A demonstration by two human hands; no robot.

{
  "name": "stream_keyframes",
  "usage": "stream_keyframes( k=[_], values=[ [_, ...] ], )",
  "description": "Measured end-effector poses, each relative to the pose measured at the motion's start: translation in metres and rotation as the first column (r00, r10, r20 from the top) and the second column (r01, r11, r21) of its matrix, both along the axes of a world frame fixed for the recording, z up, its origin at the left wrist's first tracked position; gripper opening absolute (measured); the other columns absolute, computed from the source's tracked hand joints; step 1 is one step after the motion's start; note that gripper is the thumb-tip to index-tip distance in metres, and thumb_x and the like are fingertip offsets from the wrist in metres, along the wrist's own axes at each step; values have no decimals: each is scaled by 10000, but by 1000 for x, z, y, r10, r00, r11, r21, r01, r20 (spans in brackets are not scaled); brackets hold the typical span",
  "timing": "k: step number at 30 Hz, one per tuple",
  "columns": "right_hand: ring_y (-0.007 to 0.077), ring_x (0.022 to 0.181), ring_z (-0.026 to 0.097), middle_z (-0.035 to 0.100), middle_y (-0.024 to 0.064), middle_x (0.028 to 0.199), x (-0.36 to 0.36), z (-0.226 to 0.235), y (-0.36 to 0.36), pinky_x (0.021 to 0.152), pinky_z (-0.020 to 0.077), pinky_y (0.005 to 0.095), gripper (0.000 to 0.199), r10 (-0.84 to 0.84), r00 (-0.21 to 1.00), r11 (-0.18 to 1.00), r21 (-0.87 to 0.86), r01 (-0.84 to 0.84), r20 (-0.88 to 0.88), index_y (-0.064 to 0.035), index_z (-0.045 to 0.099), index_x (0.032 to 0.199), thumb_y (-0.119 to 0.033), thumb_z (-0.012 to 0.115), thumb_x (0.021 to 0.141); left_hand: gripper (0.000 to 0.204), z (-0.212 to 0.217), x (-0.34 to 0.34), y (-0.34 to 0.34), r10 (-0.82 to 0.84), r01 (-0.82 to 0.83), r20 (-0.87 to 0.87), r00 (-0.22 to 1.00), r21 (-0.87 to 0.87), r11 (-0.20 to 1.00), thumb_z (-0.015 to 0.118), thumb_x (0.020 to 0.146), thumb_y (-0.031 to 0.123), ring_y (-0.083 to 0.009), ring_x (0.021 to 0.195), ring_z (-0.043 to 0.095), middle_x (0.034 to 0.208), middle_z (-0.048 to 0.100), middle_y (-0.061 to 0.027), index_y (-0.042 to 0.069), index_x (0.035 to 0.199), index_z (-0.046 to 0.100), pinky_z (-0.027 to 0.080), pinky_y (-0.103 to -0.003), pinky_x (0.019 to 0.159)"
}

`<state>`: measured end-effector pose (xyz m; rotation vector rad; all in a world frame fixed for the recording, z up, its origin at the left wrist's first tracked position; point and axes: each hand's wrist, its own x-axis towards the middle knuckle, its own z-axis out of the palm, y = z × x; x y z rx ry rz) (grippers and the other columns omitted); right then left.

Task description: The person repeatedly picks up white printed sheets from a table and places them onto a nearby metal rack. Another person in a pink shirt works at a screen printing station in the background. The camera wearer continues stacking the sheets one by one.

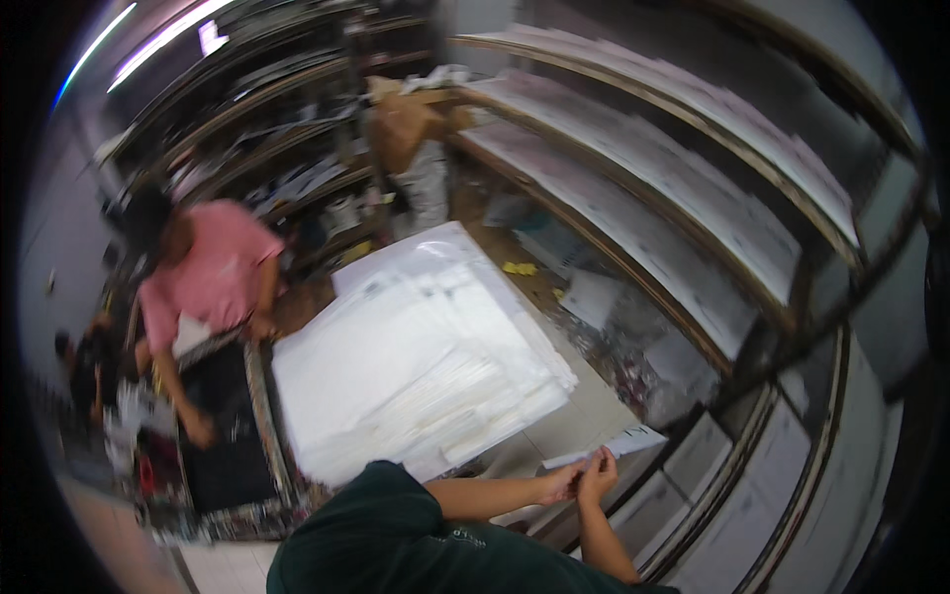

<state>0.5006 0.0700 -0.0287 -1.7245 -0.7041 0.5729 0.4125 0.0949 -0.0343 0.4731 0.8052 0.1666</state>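
Note:
My two hands are close together at the lower right of the head view, beyond the large stack of white sheets. My right hand is closed on a white paper sheet with dark marks, its fingers pinching near the middle. Just beside it, my left hand is closed at the sheet's lower edge. The sheet is seen nearly edge-on, and some fingertips are blurred. The left forearm reaches across in front of the stack, out of a dark green sleeve.
Long shelves with white sheets run along the right. Low wooden racks stand beside my hands. At left, a person in a pink shirt leans over a dark framed screen. Clear plastic wrapping lies beyond the stack.

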Motion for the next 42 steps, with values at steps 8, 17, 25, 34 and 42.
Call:
stream_keyframes(
  k=[8,17,25,34,42],
  values=[
    [299,720,571,612,176,875,85,-52,1,694,441,365,263,-32,902,999,-13,42,431,8,597,948,-56,512,709,690,47,-128,-43,-77,61,58,995,239,969,456,753,638,-152,935,470,1082,497,-52,119,1206,419,397,-284,756],
    [366,864,578,589,237,919,118,-53,-17,750,449,419,288,335,762,870,-493,-24,554,41,569,974,-37,486,710,703,60,-219,-108,463,-472,90,882,174,864,464,768,608,-173,939,459,1125,462,-73,100,1244,368,384,-293,782],
    [354,874,582,593,233,951,88,-8,1,777,447,414,267,602,585,768,-594,-238,544,53,584,947,-23,493,708,672,79,-225,-89,592,-591,67,803,213,778,488,764,593,-133,894,451,1050,463,-54,99,1211,401,382,-271,740],
    [326,850,598,617,197,898,90,-29,3,764,455,391,271,600,529,786,-565,-251,600,-9,613,938,-28,515,686,605,73,-214,-76,648,-626,-99,755,184,758,510,775,543,-172,914,467,1066,491,-76,72,1150,453,374,-290,772],
    [329,850,596,603,214,919,119,-26,-33,750,459,368,302,592,629,744,-641,-188,503,22,606,926,16,500,644,604,77,-199,-67,607,-568,-113,787,250,784,534,754,546,-133,801,449,935,492,-40,66,1114,466,380,-275,669]
  ],
)
